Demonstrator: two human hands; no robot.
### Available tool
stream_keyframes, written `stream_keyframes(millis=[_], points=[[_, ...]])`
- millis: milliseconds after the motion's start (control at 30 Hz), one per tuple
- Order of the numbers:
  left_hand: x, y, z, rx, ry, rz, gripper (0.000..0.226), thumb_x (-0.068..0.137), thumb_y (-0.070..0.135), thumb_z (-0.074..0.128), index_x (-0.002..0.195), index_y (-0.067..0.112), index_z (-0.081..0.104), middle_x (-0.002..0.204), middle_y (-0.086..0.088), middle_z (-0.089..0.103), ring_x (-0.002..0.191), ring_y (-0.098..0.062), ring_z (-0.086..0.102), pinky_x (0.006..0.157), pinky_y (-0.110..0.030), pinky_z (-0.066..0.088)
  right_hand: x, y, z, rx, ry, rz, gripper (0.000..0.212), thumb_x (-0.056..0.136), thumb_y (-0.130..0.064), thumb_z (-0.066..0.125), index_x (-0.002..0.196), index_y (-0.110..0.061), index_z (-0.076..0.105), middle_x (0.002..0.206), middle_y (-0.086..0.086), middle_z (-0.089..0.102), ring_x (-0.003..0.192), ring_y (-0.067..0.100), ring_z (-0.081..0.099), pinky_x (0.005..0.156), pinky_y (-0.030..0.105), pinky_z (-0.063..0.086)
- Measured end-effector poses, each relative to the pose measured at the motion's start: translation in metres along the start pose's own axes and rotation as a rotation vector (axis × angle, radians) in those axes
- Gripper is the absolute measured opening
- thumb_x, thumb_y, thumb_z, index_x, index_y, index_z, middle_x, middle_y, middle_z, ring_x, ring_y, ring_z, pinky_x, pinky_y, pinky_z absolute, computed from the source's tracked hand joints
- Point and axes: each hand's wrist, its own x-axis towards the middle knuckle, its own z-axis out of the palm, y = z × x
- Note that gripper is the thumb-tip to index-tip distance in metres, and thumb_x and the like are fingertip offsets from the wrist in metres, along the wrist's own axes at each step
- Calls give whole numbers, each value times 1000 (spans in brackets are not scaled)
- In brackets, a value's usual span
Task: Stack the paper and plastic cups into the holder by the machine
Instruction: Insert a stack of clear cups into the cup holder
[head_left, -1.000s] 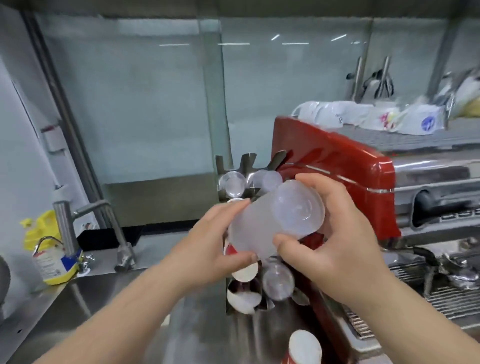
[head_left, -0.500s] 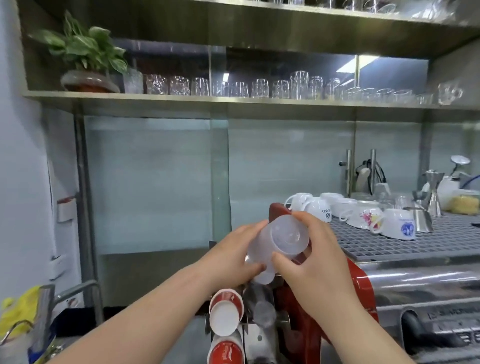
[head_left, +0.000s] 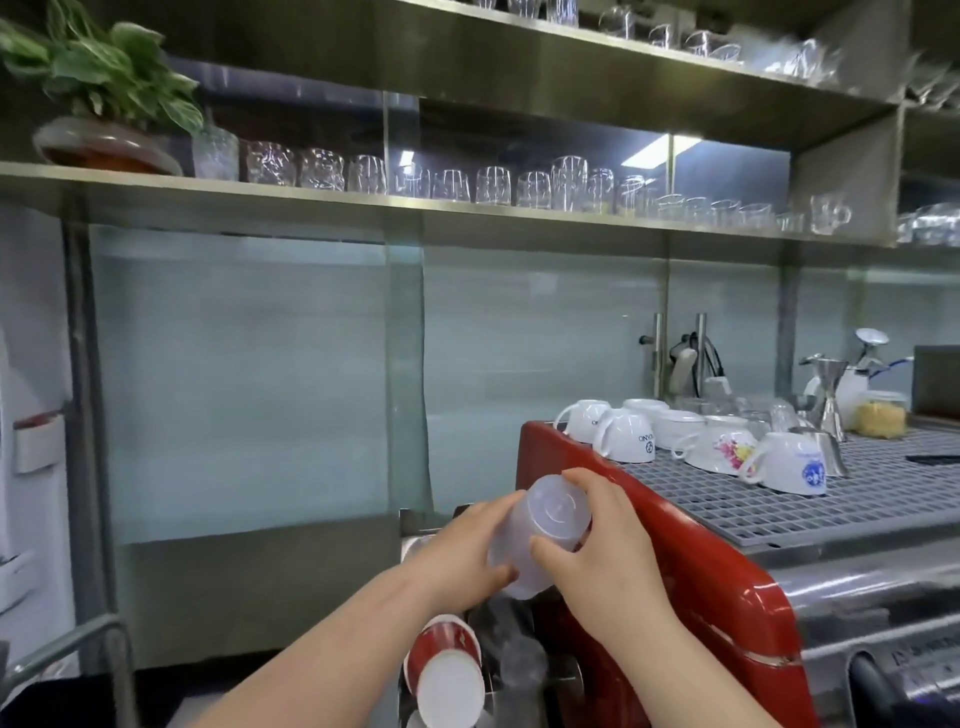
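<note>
- The left hand (head_left: 462, 558) and the right hand (head_left: 605, 553) both hold one stack of clear plastic cups (head_left: 540, 538), each from its own side.
- The fingers of the left hand are curled around the left side of the stack; the thumb and fingers of the right hand pinch it near the closed bottom.
- The stack is tilted, and its closed bottom points toward the camera and a little up.
- The stack is in the air, just above the holder (head_left: 498, 660), beside the left end of the red coffee machine (head_left: 691, 582).
- In the holder, a red paper cup (head_left: 444, 670) lies with its white bottom toward the camera; next to it are more clear cups, blurred.
- On the grey grid on top of the machine stand white ceramic cups (head_left: 628, 436), upside down.
- Above, a metal shelf (head_left: 311, 195) carries a row of glasses and a green plant (head_left: 98, 73) in a bowl.
</note>
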Motion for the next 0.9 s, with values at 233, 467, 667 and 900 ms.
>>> stream_keyframes(millis=[233,467,667,900], points=[[14,-25,13,0,-17,-1,79,86,26,64,152,44,24,155,12,38,141,-10,38,114,-35,35,2,14,24,-20,-20,38,66,68,-17,72,129,-28,47,125,-11,46,109,2,45,89,17,35],[24,-36,24,9,28,4,73,82,29,62,148,42,34,146,13,47,134,-8,44,109,-30,38,5,26,39,-27,-56,51,68,71,-10,72,133,-21,46,128,-7,46,110,2,43,88,2,27],[26,-45,21,-37,88,33,61,83,24,63,139,40,46,131,12,55,119,-7,52,99,-27,44,13,29,53,-23,-69,56,71,75,-14,71,138,-24,40,130,-12,41,112,-2,38,93,10,26],[31,-52,24,-27,107,48,58,87,27,64,143,33,46,136,10,54,121,-7,53,101,-32,46,15,44,68,-33,-100,112,72,78,-10,71,141,-25,40,142,-8,44,126,4,40,106,18,28]])
